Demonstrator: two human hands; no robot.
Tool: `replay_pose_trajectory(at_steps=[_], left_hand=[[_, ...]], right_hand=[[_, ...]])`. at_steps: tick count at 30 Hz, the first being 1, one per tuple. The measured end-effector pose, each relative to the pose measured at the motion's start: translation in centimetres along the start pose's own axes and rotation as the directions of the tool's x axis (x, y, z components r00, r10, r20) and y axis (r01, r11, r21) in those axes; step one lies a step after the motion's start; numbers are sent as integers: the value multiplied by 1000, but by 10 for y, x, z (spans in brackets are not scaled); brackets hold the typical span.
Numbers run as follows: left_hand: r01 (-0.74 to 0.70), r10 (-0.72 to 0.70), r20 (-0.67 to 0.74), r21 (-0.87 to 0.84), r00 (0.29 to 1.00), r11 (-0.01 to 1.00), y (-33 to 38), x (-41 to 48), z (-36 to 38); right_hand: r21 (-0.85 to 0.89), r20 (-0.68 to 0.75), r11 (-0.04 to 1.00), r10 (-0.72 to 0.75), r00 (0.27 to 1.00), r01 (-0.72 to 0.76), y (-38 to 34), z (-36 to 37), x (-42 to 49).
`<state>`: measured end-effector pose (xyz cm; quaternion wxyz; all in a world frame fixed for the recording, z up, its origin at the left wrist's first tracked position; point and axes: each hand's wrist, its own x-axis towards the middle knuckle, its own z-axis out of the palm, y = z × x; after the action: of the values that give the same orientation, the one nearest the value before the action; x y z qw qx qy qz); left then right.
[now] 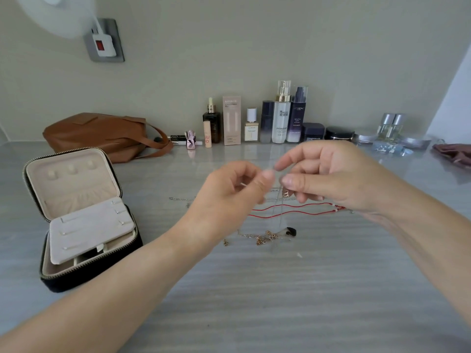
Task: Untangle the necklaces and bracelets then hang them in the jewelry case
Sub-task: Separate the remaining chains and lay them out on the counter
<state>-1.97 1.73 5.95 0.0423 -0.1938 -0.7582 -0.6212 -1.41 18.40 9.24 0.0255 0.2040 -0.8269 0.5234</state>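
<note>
Streaky grey tabletop (254, 289) | both hands' fingers (267, 174) pinch thin silver chain (279, 215) | zippered case (84, 220) open

Single head-worn view, looking forward and down across a table (254, 301). Close above both hands; far wall (254, 47) at the top.

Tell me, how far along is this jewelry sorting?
Early on. The jewelry case stands open with nothing visibly hung inside. Both hands, left hand and right hand, pinch a thin silver chain raised over the table. A red cord, a gold chain and another silver chain remain on the table.
</note>
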Motion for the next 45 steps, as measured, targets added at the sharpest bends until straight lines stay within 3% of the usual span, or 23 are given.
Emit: replay_pose_trajectory(at_steps=[3,7,9,16,25,34,37,42,45], left_hand=[[65,-68,-24,-105,997,992,-3,2,0],[159,-105,238,-221,966,962,-3,-3,10],[176,-93,291,-272,952,946,-3,-5,10],[114,-73,176,-240,982,964,-3,0,-3],[161,-74,225,-398,972,903,-1,8,-22],[182,-71,262,-430,963,884,-3,11,-28],[190,-72,285,-411,956,892,-3,10,-28],[219,-89,344,-360,935,907,-5,9,-28],[244,-112,385,-316,916,917,-9,10,-29]], right_hand=[[41,10,999,-11,1000,10,-4,-1,-1],[21,-11,998,-60,998,61,-6,2,-2],[10,-42,998,-67,997,67,-6,2,-1],[25,-124,1000,4,992,-1,-7,-6,-1],[73,-263,993,106,959,-90,4,-18,5],[154,-325,987,83,942,-34,6,-29,6],[286,-373,957,66,925,47,4,-35,7],[561,-410,809,87,908,176,4,-49,8],[615,-405,769,115,907,177,6,-56,8]])
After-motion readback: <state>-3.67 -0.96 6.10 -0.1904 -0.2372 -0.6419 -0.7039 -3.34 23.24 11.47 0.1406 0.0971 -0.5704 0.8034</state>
